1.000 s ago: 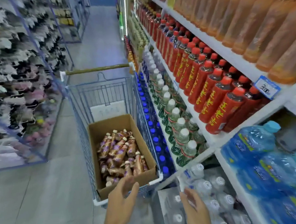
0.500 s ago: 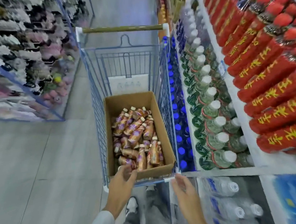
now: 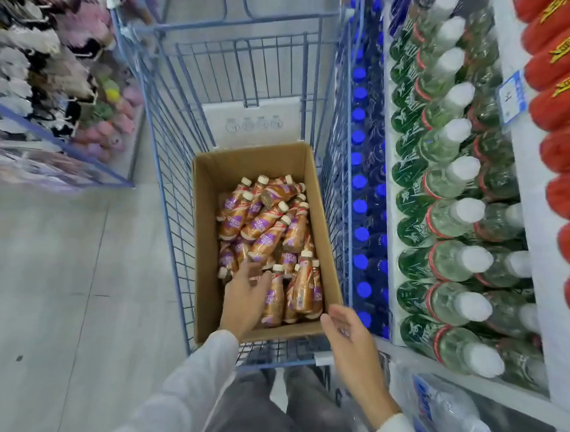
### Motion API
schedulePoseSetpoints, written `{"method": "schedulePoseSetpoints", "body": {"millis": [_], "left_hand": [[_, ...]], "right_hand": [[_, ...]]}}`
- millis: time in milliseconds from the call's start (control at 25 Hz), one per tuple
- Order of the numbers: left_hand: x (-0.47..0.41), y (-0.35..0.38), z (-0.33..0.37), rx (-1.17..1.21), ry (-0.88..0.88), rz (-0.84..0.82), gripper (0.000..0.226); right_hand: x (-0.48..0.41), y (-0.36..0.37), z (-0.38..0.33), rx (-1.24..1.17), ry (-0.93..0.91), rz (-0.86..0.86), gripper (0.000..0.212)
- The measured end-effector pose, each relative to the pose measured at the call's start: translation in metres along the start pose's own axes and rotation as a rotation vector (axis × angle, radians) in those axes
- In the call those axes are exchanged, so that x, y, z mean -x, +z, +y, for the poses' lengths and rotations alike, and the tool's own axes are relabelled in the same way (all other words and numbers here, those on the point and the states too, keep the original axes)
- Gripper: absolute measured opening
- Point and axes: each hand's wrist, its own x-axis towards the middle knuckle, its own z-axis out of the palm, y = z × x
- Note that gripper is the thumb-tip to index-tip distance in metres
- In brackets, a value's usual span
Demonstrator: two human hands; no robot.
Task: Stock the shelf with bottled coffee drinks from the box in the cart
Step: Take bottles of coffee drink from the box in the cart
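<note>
Bottled coffee drinks [image 3: 264, 230], brown with purple labels and cream caps, lie heaped in an open cardboard box [image 3: 206, 221] that sits in the near part of a blue wire cart [image 3: 165, 190]. Most of the bottles lie on their sides, pointing different ways. A few at the near right of the box stand roughly upright.

Along the right of the aisle runs the white shelf [image 3: 529, 205], close beside the cart. Red bottles [image 3: 565, 149] with yellow lettering fill its upper level, and a blue price tag [image 3: 512, 100] hangs on the shelf's edge. Below them stand rows of green-labelled bottles [image 3: 443, 177] with white caps. Lower still, next to the cart's side, are dark bottles with blue caps [image 3: 360, 207]. On the left of the pale floor [image 3: 63, 298] stands a blue-framed rack [image 3: 31, 81] of soft pink, white and black goods, too blurred to name.

The person stands at the near end of the cart in a light grey sleeve [image 3: 194, 384]. The left hand [image 3: 245, 299] reaches into the box. Its fingers [image 3: 250, 269] are spread and rest on the bottles at the near left, curled round none of them. The right hand [image 3: 349, 339] hovers at the near right corner of the box, above the cart's rim. Its palm is turned inward and its fingers [image 3: 346, 317] are loosely bent, holding nothing.
</note>
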Motion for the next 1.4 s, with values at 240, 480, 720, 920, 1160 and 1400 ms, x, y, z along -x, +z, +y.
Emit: {"method": "schedulePoseSetpoints", "body": {"millis": [240, 480, 720, 920, 1160, 1400], "left_hand": [[-0.073, 0.001, -0.009, 0.029, -0.149, 0.081, 0.042], [-0.100, 0.022, -0.078, 0.375, -0.666, 0.134, 0.055], [-0.126, 0.049, -0.117, 0.625, -0.749, 0.136, 0.058], [-0.166, 0.080, -0.116, 0.372, -0.861, 0.322, 0.101], [-0.163, 0.091, -0.114, 0.072, -0.716, 0.304, 0.085], [-0.101, 0.036, -0.085, 0.413, -0.353, 0.208, 0.064]], "right_hand": [[-0.023, 0.008, 0.004, -0.008, 0.044, -0.010, 0.024], [-0.027, 0.025, 0.019, 0.025, 0.115, -0.038, 0.028], [-0.034, 0.033, 0.019, 0.013, 0.158, -0.026, 0.027], [-0.034, 0.040, 0.021, -0.011, 0.158, -0.050, 0.024], [-0.030, 0.042, 0.021, 0.022, 0.144, -0.084, 0.023], [-0.035, 0.035, 0.008, 0.028, 0.075, -0.133, 0.024]]}}
